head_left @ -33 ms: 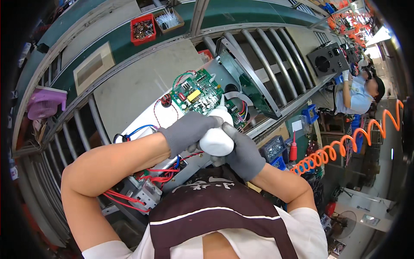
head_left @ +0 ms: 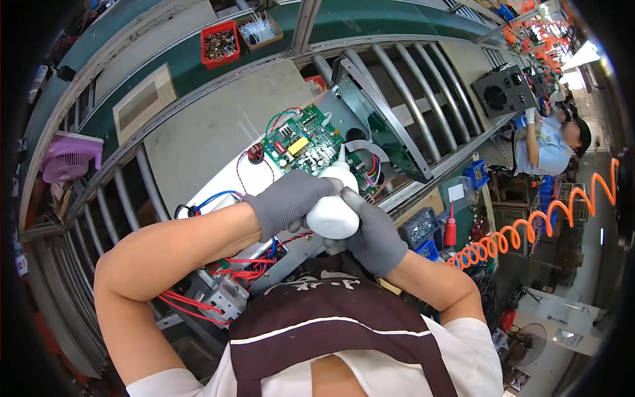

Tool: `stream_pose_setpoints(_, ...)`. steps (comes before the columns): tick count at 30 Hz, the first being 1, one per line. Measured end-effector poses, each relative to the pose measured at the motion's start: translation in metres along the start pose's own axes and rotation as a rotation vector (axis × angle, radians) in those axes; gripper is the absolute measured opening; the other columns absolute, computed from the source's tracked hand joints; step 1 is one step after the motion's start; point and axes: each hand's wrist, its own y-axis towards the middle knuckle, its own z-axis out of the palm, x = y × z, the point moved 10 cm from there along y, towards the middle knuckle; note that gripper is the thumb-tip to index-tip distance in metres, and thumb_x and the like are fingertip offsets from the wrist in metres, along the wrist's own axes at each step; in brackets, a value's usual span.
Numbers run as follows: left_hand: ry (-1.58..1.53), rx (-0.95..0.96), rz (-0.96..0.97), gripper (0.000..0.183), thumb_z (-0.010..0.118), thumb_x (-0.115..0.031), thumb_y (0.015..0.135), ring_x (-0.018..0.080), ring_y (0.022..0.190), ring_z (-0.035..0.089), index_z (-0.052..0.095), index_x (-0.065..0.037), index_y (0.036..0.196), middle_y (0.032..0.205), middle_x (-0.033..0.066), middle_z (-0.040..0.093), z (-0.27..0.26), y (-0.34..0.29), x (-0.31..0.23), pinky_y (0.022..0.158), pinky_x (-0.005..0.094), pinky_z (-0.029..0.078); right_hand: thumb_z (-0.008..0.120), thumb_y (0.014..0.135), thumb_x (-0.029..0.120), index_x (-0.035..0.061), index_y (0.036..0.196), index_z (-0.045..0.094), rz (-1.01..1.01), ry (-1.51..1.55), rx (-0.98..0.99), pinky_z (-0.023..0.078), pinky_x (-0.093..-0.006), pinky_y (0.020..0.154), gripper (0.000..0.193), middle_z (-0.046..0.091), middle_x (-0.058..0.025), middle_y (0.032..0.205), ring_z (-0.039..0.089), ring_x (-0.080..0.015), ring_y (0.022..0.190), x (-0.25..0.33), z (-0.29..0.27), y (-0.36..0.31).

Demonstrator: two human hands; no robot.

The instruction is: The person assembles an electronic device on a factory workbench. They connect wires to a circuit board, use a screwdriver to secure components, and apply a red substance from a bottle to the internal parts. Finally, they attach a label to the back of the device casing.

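Both my hands, in grey gloves, close around a white squeeze bottle [head_left: 333, 215] with a narrow pointed nozzle. My left hand [head_left: 297, 198] wraps its left side and my right hand [head_left: 374, 231] its right side. The nozzle points away from me, over the near right part of a green circuit board [head_left: 307, 142] carrying a yellow block and many small components. Whether the tip touches the board I cannot tell. The board sits in an open metal chassis with an upright panel [head_left: 383, 126] at its right end. Red wires [head_left: 254, 271] and a grey block [head_left: 231, 298] lie at its near left.
Metal rollers [head_left: 413, 99] run beyond the chassis. A red bin [head_left: 219, 46] of small parts and a box of white strips [head_left: 258, 32] stand on the far shelf. An orange coiled hose [head_left: 503, 241] and a red bottle [head_left: 450, 230] are at right. A co-worker [head_left: 552, 145] handles a black unit [head_left: 503, 92].
My hands and the squeeze bottle stay almost exactly in place. The orange coiled hose at the right has shifted slightly.
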Motion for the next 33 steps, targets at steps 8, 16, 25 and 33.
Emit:
stream_pose_setpoints(8, 0.07, -0.015, 0.098, 0.032, 0.058, -0.033, 0.083, 0.0094, 0.045, 0.051, 0.065, -0.001, 0.085, 0.065, 0.0058, 0.06, -0.012, 0.016, -0.003, 0.04, 0.0234, 0.037, 0.034, 0.096, 0.042, 0.0046, 0.11, 0.05, -0.044, 0.079, 0.064, 0.049, -0.0365, 0.059, 0.043, 0.061, -0.0124, 0.089, 0.059, -0.0226, 0.066, -0.007, 0.006, 0.008)
stream_pose_setpoints(16, 0.024, -0.038, 0.094, 0.03, 0.063, -0.025, 0.081, 0.014, 0.065, 0.062, 0.065, 0.003, 0.091, 0.078, 0.0091, 0.065, -0.012, 0.026, -0.003, 0.057, 0.0272, 0.048, 0.033, 0.096, 0.042, 0.0034, 0.111, 0.049, -0.099, 0.205, -0.011, 0.049, -0.0361, 0.057, 0.044, 0.061, -0.0146, 0.09, 0.06, -0.0234, 0.066, -0.01, 0.008, 0.002)
stream_pose_setpoints(25, 0.141, -0.02, 0.168, 0.033, 0.064, -0.03, 0.08, 0.0124, 0.063, 0.061, 0.066, 0.001, 0.091, 0.078, 0.0085, 0.065, -0.013, 0.015, -0.02, 0.053, 0.0259, 0.048, 0.034, 0.097, 0.042, 0.0053, 0.112, 0.049, -0.207, 0.266, 0.068, 0.053, -0.0348, 0.063, 0.042, 0.061, -0.0117, 0.094, 0.061, -0.0208, 0.073, -0.008, 0.02, 0.002)
stream_pose_setpoints(33, 0.213, 0.02, 0.167, 0.034, 0.064, -0.032, 0.078, 0.012, 0.059, 0.06, 0.065, -0.001, 0.092, 0.077, 0.0075, 0.065, -0.017, 0.017, -0.024, 0.047, 0.025, 0.045, 0.035, 0.096, 0.043, 0.0086, 0.114, 0.049, -0.245, 0.352, 0.155, 0.054, -0.0347, 0.069, 0.041, 0.06, -0.0096, 0.098, 0.061, -0.0197, 0.077, -0.013, 0.031, 0.008)
